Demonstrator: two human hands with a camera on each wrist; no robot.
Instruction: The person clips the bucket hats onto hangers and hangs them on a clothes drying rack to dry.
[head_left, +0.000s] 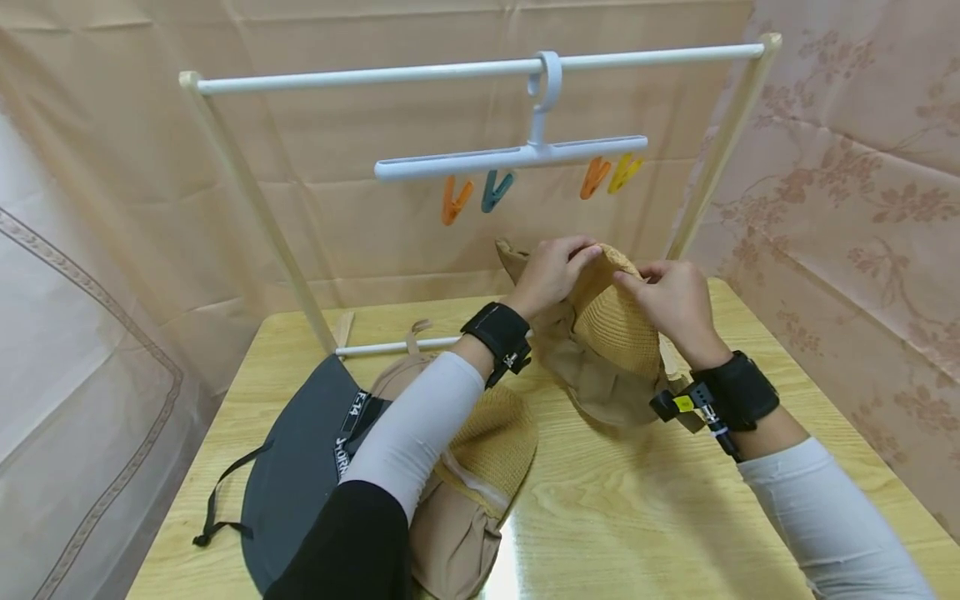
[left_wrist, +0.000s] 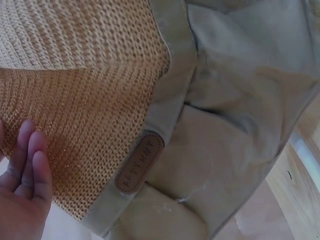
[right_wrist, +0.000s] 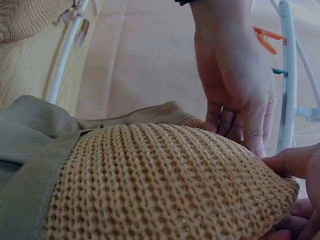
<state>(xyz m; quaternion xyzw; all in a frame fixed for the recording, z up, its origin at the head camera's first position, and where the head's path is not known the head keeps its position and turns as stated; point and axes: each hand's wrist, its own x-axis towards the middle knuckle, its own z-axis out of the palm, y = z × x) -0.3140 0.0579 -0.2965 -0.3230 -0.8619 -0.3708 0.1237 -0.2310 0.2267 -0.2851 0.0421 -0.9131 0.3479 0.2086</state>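
Note:
Both hands hold a tan knitted sun hat (head_left: pixel 611 333) with a khaki cloth flap, raised above the wooden table (head_left: pixel 675 517). My left hand (head_left: pixel 577 254) curls over the hat's upper edge from the left. My right hand (head_left: pixel 637 279) pinches the same edge from the right. In the left wrist view the knit (left_wrist: pixel 90 100), the khaki cloth (left_wrist: pixel 235 125) and a brown label (left_wrist: pixel 140 162) fill the frame, with fingers (left_wrist: pixel 27 170) at the lower left. The right wrist view shows the knit crown (right_wrist: pixel 165 185), the left hand (right_wrist: pixel 235 100) behind it and my right fingertips (right_wrist: pixel 295 165).
A second tan hat (head_left: pixel 487 442) and a dark grey hat (head_left: pixel 300 467) lie on the table under my left forearm. A white rack (head_left: pixel 465 71) stands at the back, carrying a hanger (head_left: pixel 517 158) with orange, teal and yellow clips. Beige curtains surround the table.

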